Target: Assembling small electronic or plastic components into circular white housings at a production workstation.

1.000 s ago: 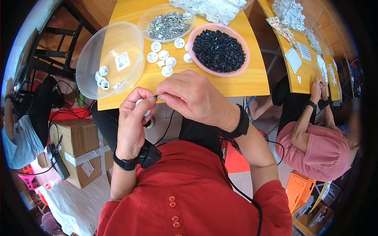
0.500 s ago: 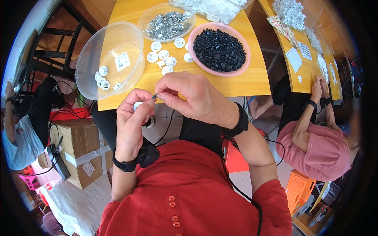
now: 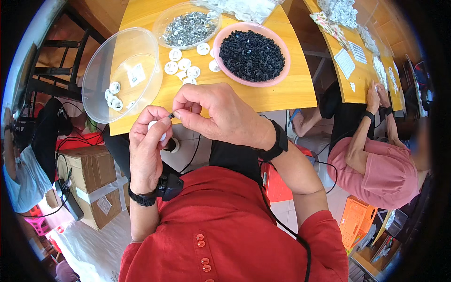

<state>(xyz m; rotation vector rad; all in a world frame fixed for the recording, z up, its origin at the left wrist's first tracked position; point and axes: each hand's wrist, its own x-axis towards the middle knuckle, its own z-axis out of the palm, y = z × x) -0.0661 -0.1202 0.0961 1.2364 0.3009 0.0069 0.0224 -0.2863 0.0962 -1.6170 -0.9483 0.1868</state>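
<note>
My left hand (image 3: 149, 138) is closed around a round white plastic piece (image 3: 163, 137), partly covered by the fingers and thumb. Between thumb and forefinger my right hand (image 3: 218, 113) pinches a tiny black part (image 3: 171, 116), right at the left fingertips. The two hands meet just off the table's near edge. Beyond them, several white round pieces (image 3: 184, 64) lie loose on the wood. A pink bowl (image 3: 287, 61) full of small black parts stands to their right, and a clear round tub (image 3: 157, 36) of small metal pieces lies behind.
A large clear tub (image 3: 89, 89) with several white round pieces leans at the table's left. A bag of white parts (image 3: 249, 9) lies at the back. On the right, a person in pink (image 3: 376, 169) works at another table (image 3: 350, 91). A cardboard box (image 3: 89, 178) stands at left.
The view has shifted slightly, so table and hands appear a little further left. Both hands keep their grips, with the black part still at the left fingertips.
</note>
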